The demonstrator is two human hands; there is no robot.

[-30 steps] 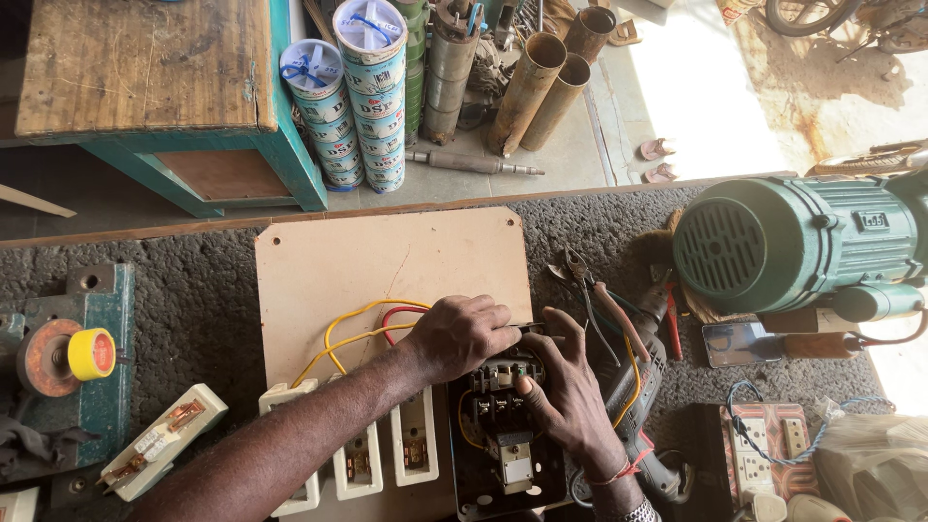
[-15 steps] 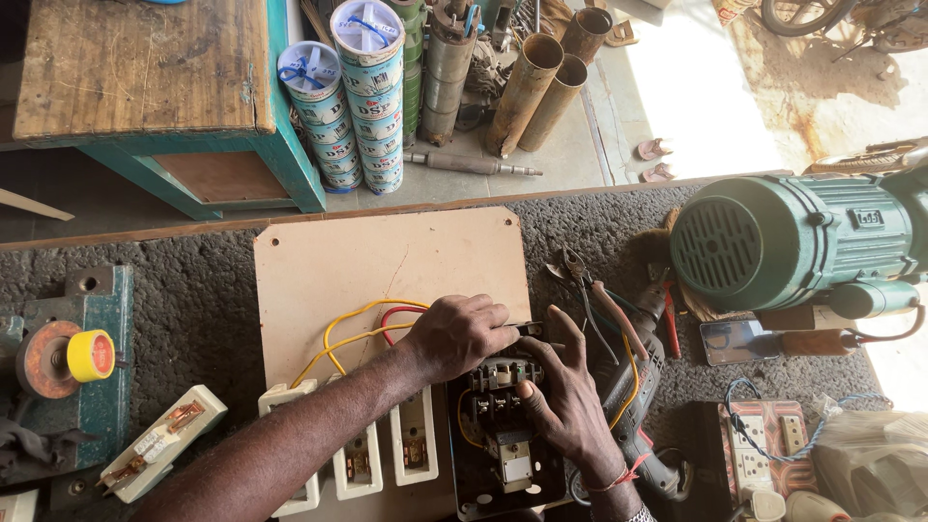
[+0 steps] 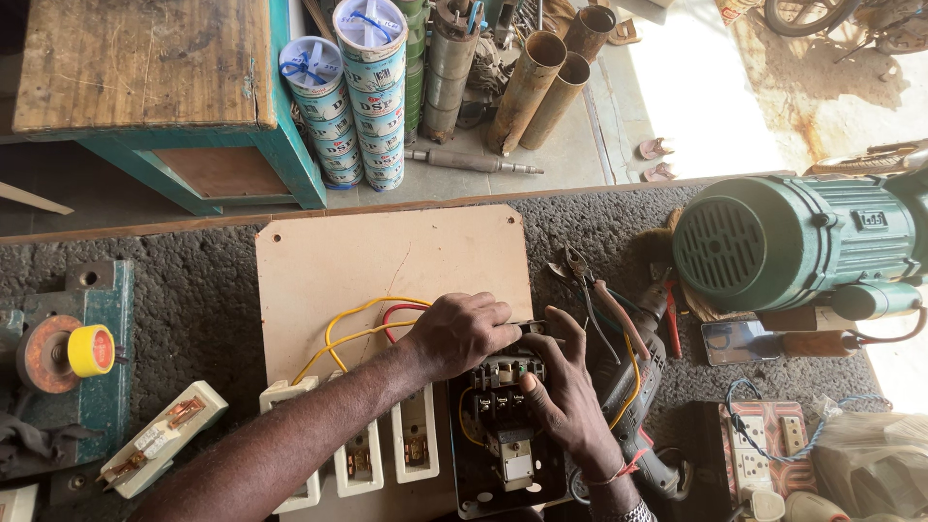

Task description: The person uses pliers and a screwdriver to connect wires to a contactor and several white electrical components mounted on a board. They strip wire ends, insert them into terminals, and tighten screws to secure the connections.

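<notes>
A black electrical switch unit (image 3: 505,435) sits at the near edge of a tan wooden board (image 3: 387,261). My left hand (image 3: 462,333) is closed over the unit's top, where yellow and red wires (image 3: 362,324) run in; what its fingers grip is hidden. My right hand (image 3: 561,391) rests on the unit's right side, its fingers spread and its thumb pressing on the terminals. Three white fuse holders (image 3: 416,445) stand in a row to the left of the unit, partly covered by my left forearm.
A green electric motor (image 3: 793,242) lies at the right. Pliers (image 3: 599,295) and a drill (image 3: 638,406) lie beside my right hand. A yellow tape roll (image 3: 90,350) and a loose white fuse holder (image 3: 159,440) are at the left. Stacked cans (image 3: 372,87) and pipes (image 3: 527,87) stand beyond.
</notes>
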